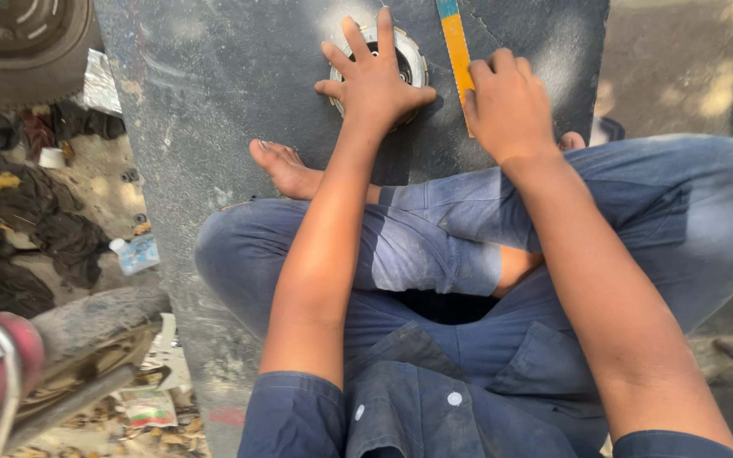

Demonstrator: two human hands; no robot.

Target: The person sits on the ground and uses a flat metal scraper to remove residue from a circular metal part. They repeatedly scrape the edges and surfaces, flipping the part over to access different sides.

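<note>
- Left hand (375, 80) lies flat, fingers spread, pressing down on a round toothed metal disc (409, 55); the grip is released, nothing clasped.
- That disc rests on a dark grey sheet (231, 76) spread over the ground, just ahead of the crossed legs.
- Right hand (506, 106) is curled, its grip clenched down on a yellow ruler (456, 47) lying just beside the disc.
- A bare foot (286, 170) rests on the sheet below the disc.
- Off left: dark rags (40, 225) and a small plastic bottle (133, 253).

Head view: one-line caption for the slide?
Seated cross-legged, left hand pressing a round metal disc on a dark mat, right hand on a yellow ruler.
</note>
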